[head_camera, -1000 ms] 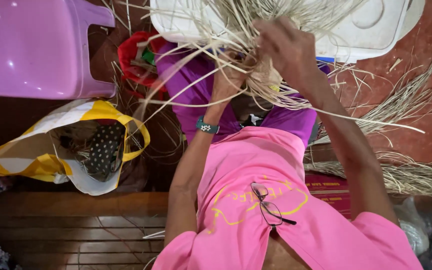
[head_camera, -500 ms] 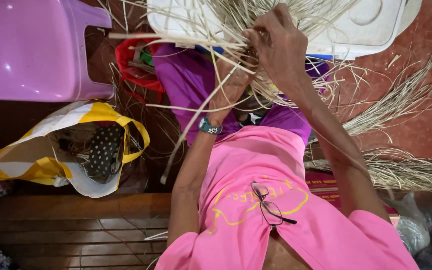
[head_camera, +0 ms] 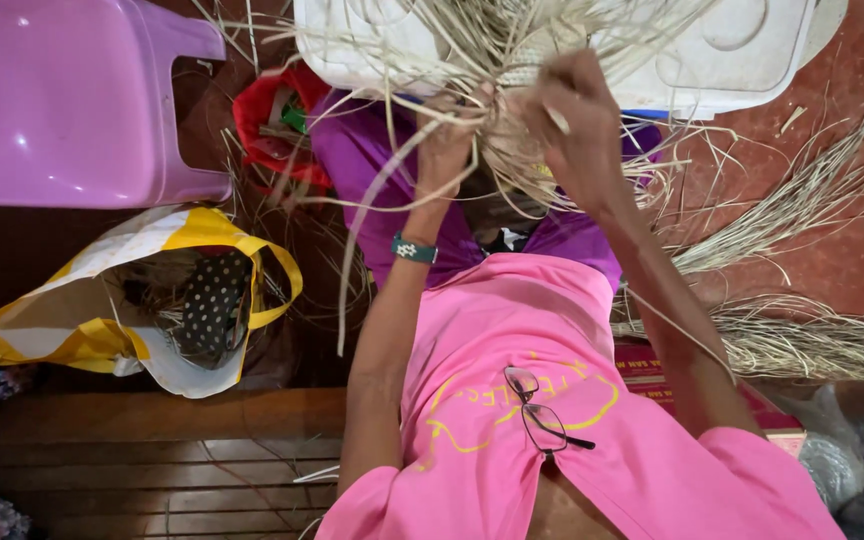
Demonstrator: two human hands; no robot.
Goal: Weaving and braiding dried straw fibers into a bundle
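Head view, upper centre of frame: my left hand (head_camera: 449, 140) was closed around a bundle of pale straw strands (head_camera: 497, 60), fingers pinching the fibres at the point where they gathered. My right hand (head_camera: 577, 125) was curled shut on the same bundle just beside the left, back of the hand toward the camera. The strands fanned out above both hands, across a white plastic container (head_camera: 742, 55) at the top edge; one long strand hung down past my left forearm. A teal wristband (head_camera: 414, 249) sat on my left wrist. Folded glasses (head_camera: 542, 415) hung at the neck of my pink shirt (head_camera: 512, 380), lower centre. Upper left: purple plastic stool (head_camera: 62, 100). Left middle: yellow-and-white bag (head_camera: 122, 310), open. Right middle: loose straw (head_camera: 812, 330) lay on the red floor (head_camera: 852, 240).
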